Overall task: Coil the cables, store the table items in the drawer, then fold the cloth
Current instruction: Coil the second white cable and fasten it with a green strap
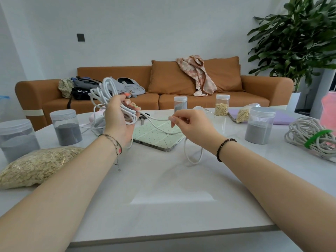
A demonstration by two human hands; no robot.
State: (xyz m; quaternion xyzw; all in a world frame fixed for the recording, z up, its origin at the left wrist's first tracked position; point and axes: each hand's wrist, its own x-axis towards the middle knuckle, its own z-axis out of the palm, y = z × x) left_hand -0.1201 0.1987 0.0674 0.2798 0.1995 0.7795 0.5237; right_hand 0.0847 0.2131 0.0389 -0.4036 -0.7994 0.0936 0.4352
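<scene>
My left hand grips a bundle of white cable loops held up above the table. A loose strand runs from the bundle to my right hand, which pinches it between thumb and fingertips. Below my right wrist a loop of the same cable hangs down to the white table. A second, grey cable coil bound with a green tie lies at the right. A tablet in a green dotted case lies flat under the hands. A patterned cloth is draped over the sofa back.
Clear jars of grey powder and oats stand around the table. A bag of oats lies at the left. An orange sofa with bags on it stands behind, a plant at the right.
</scene>
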